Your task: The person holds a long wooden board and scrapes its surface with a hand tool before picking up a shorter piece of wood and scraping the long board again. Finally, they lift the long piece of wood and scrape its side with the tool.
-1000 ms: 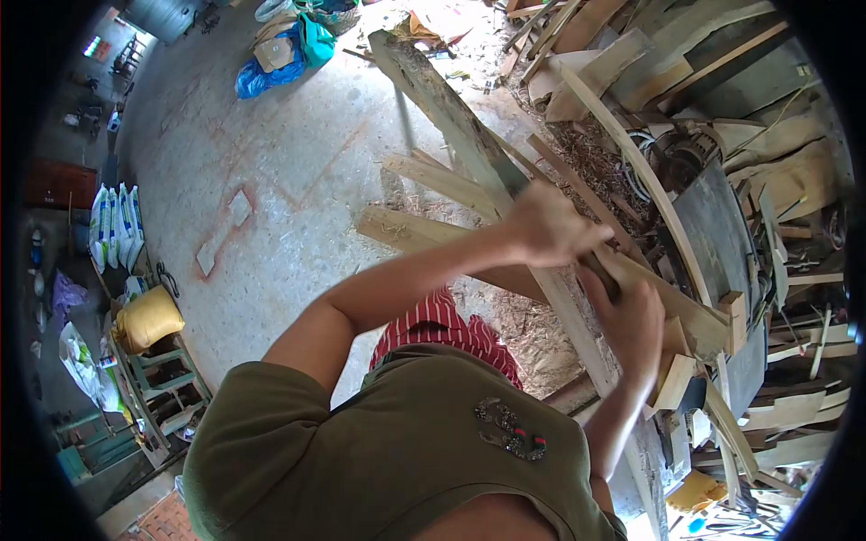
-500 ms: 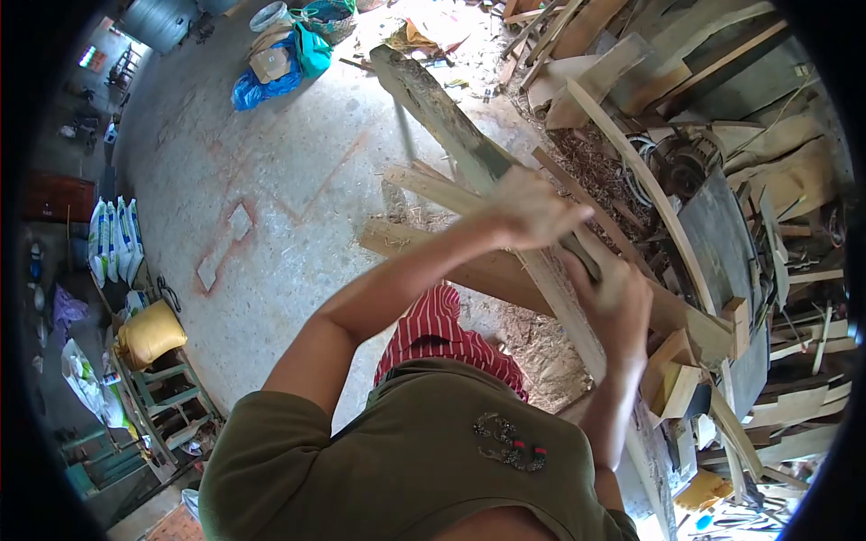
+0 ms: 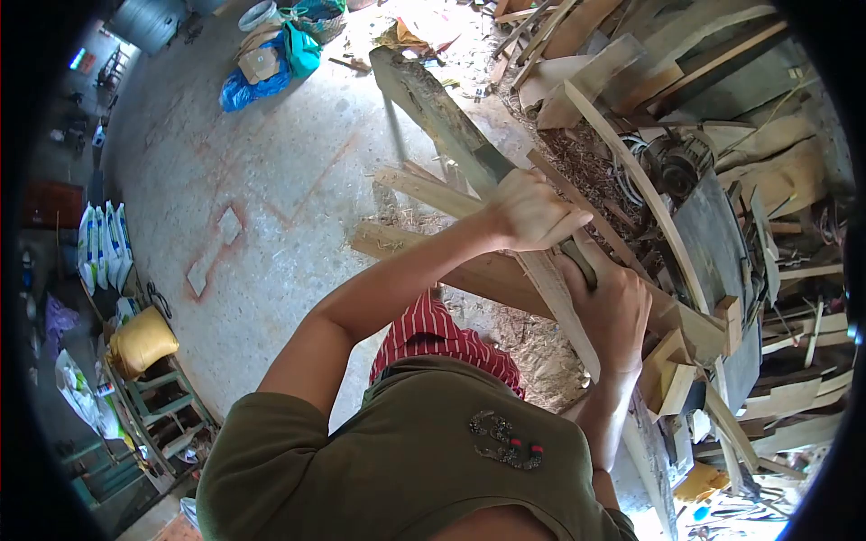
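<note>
A long, rough-edged timber (image 3: 433,104) runs slantwise in front of me. On it lies a dark, narrow tool that looks like a hand plane (image 3: 494,162), mostly hidden under my hands. My left hand (image 3: 541,209) is closed over its forward part, thumb stretched toward the right. Lower down, my right hand (image 3: 615,307) wraps the rear end, where a curved grey-green edge shows by the thumb. Beneath the timber, pale boards (image 3: 406,243) cross at an angle.
At right stand an electric motor (image 3: 681,167), a curved wooden strip (image 3: 631,176) and stacked offcuts (image 3: 794,397). Shavings (image 3: 541,361) cover the floor near my legs. Blue and green bags (image 3: 271,68) lie at the far side; a yellow sack (image 3: 142,338) rests on a ladder-like frame at left.
Both hands were blurred by motion and now look sharp, in nearly the same place with the same grip. The surroundings have shifted slightly left as my head turned.
</note>
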{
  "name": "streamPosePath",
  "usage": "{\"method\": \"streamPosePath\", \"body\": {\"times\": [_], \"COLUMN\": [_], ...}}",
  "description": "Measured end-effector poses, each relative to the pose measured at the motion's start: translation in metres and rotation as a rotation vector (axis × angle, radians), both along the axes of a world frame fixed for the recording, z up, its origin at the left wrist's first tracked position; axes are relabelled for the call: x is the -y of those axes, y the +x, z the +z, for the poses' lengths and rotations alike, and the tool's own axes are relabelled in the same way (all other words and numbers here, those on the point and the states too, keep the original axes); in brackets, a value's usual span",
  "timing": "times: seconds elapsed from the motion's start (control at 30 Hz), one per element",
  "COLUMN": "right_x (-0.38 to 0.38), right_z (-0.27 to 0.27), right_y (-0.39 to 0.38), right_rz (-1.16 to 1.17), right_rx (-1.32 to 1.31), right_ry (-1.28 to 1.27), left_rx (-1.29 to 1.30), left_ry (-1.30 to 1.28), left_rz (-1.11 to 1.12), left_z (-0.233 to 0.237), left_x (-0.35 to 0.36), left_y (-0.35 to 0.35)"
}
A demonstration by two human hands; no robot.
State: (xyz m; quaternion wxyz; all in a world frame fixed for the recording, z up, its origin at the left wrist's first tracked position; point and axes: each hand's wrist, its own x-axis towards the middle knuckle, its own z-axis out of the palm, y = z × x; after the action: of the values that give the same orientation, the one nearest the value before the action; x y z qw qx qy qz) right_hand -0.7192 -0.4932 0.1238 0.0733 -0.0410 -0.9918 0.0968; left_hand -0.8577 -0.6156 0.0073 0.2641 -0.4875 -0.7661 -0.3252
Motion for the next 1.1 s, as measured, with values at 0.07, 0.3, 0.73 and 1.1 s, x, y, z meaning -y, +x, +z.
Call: {"method": "streamPosePath", "body": {"times": [0.07,0.3,0.73,1.1], "right_x": [-0.007,-0.021,-0.057,-0.045], "right_z": [-0.001,0.007,0.019,0.01], "right_y": [0.005,0.014,0.046,0.031], "right_rz": [-0.01,-0.012,-0.185,-0.143], "right_rx": [0.079,0.114,0.355,0.265], "right_ry": [-0.004,-0.428,-0.647,-0.516], "left_rx": [-0.044,0.175,0.387,0.476], "left_ry": [-0.037,-0.244,-0.583,-0.538], "left_rz": [0.041,-0.041,-0.149,-0.178], "left_z": [0.007,0.026,0.054,0.054], "left_x": [-0.001,-0.013,-0.044,-0.039], "left_y": [0.007,0.032,0.065,0.041]}}
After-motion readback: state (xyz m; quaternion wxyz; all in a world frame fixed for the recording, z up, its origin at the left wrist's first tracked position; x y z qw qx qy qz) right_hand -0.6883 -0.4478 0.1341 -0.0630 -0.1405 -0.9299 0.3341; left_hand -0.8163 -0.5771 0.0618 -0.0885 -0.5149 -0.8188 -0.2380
